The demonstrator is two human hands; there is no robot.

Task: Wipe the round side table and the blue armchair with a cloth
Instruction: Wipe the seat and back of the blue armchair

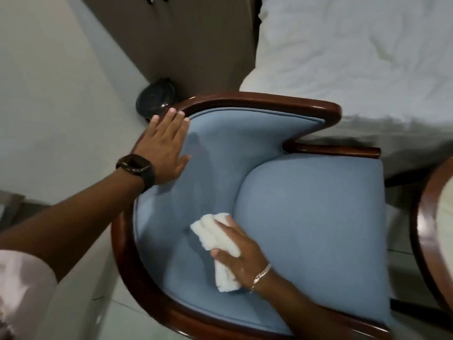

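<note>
The blue armchair (306, 217) with a dark polished wood frame fills the middle of the view. My right hand (239, 253) presses a folded white cloth (215, 236) against the inner backrest, close to the seat cushion's left edge. My left hand (166, 148), with a dark watch on the wrist, lies flat with fingers apart on the top of the backrest and its wooden rim. At the right edge a curved wooden rim of the round side table (424, 231) shows, mostly cut off.
A bed with white sheets (355, 57) stands right behind the chair's far arm. A dark cabinet (196, 40) rises at the top, with a black round object (155, 99) at its foot. A pale wall (49, 82) is to the left.
</note>
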